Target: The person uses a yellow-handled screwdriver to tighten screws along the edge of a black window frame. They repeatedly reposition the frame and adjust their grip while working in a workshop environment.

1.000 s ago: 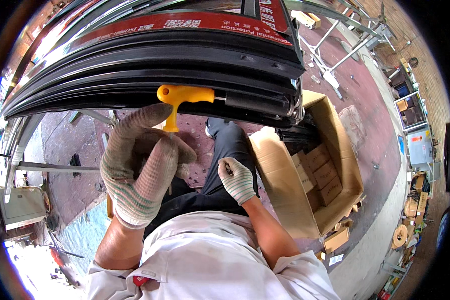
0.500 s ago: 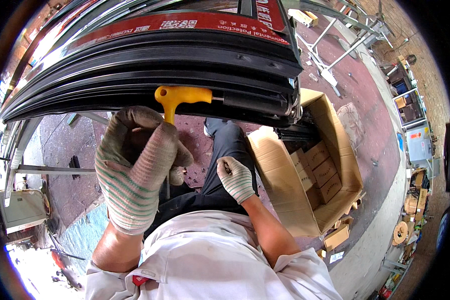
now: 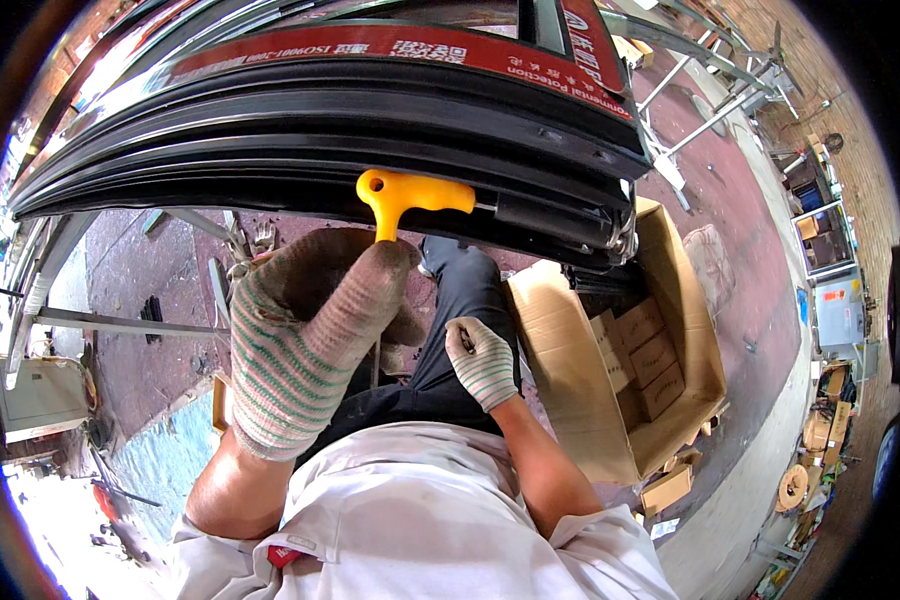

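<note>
Above my hands runs a stack of black window-frame profiles [image 3: 350, 130], its ends cut off by the view's dark rim, and to the right of my right hand an open cardboard box [image 3: 570, 400] holds smaller cartons. My gloved left hand [image 3: 305, 340] is raised and curled round the stem of a yellow T-handled tool [image 3: 410, 195]; the glove hides the shaft below the crossbar. My gloved right hand [image 3: 482, 362] rests on my dark trouser leg, fingers closed on something small and dark that I cannot make out.
</note>
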Available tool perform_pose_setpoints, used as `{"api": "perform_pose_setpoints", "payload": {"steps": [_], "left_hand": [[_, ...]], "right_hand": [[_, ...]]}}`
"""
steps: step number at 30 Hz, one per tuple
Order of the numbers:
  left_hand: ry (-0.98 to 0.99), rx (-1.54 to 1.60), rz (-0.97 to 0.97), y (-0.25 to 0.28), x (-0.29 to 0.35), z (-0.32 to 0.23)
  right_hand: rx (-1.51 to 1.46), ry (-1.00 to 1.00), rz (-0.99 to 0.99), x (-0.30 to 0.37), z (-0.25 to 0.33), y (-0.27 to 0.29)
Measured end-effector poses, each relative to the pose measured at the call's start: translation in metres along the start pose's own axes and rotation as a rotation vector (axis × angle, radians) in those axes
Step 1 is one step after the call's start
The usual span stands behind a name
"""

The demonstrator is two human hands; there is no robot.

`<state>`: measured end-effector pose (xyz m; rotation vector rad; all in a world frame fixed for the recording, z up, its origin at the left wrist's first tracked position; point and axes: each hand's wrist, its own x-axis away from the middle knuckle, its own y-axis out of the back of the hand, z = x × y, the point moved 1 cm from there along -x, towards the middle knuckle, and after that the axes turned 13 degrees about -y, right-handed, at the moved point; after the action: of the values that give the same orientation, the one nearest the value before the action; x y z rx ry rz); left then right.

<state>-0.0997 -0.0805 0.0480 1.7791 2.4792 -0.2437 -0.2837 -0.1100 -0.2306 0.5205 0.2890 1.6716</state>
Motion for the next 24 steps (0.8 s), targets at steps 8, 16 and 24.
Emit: {"api": "perform_pose_setpoints", "payload": {"steps": [8, 16, 24], "left_hand": [[-0.035, 0.056, -0.020, 0.003, -0.006, 0.005], [-0.083, 0.078, -0.063, 0.004, -0.006, 0.010], [0.094, 0.167, 0.001, 0.010, -0.008, 0.001]], "right_hand": [[0.015, -0.027, 0.012, 0.002, 0.007, 0.002], [0.027, -0.087, 0.026, 0.002, 0.003, 0.001], [0.066, -0.045, -0.013, 0.000, 0.003, -0.001]]}}
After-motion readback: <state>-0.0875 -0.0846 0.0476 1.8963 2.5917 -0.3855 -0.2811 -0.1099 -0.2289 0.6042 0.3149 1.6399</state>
